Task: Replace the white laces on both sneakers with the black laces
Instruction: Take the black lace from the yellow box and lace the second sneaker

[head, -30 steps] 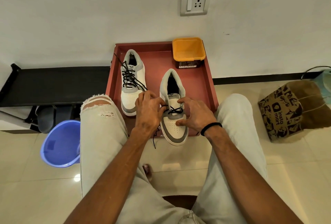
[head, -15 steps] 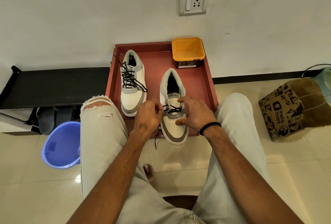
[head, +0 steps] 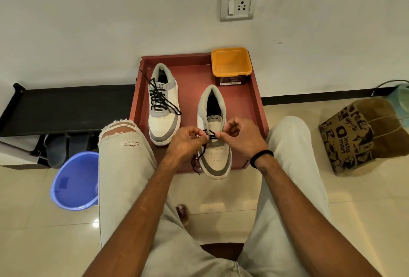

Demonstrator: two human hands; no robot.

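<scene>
Two white and grey sneakers stand on a red tray [head: 252, 91]. The left sneaker [head: 163, 108] is fully threaded with a black lace. The right sneaker [head: 214, 135] has a black lace [head: 211, 137] crossing only its lowest eyelets, and a loose end trails down past its left side to the tray's front edge. My left hand [head: 188, 141] pinches the lace at the shoe's left side. My right hand [head: 241, 137] pinches the lace at the right side, fingers curled. No white lace is visible.
An orange-lidded tub [head: 231, 65] sits at the tray's back right corner. A blue bucket [head: 76, 180] stands on the floor at left, below a black bench [head: 66, 108]. A brown paper bag [head: 358, 135] is at right. My knees flank the tray.
My right hand lifted off the toe and now pinches the lace at the right eyelets. My left hand shifted slightly right, and both hands draw the lace across the shoe.
</scene>
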